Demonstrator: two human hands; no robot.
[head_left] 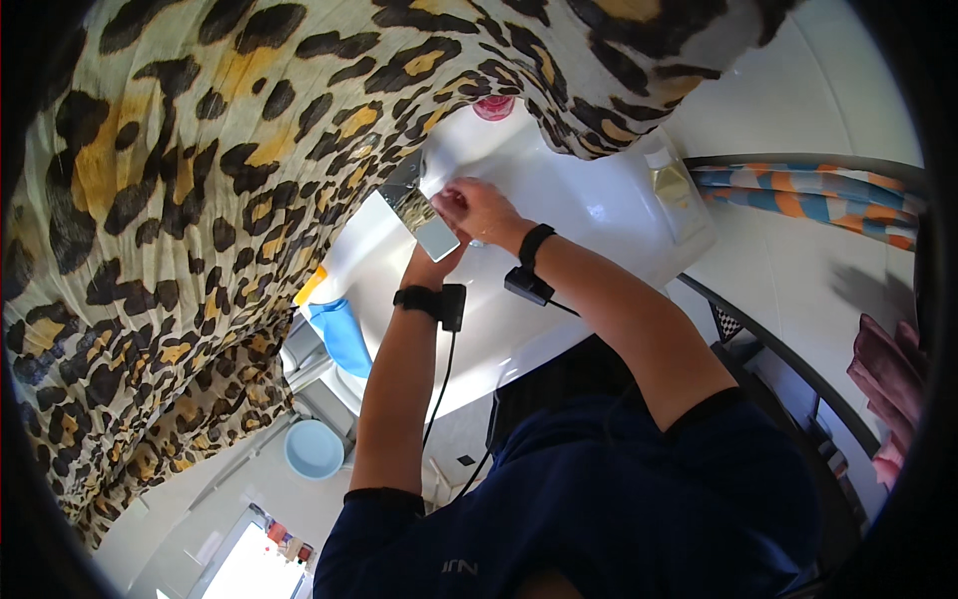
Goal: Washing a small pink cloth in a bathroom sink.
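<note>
Both my hands are over a glossy white basin (599, 215), close around a flat, rectangular mirror-like metal piece (417, 212) that looks like a tap. My right hand (481, 210) is beside its right edge, fingers curled and pressed together; anything inside them is hidden. My left hand (436, 264) reaches up from below, the wrist bent. The metal piece and my right hand cover most of its fingers, so its grip does not show. Each wrist wears a black band with a small box and cable.
A leopard-print cloth (230, 200) hangs along the left and top. A blue cloth (341, 334) and a yellow item (311, 286) lie on the basin's left rim. At its right end sits a yellowish block (674, 188). A patterned towel (798, 195) hangs right; a light-blue bowl (314, 449) stands lower left.
</note>
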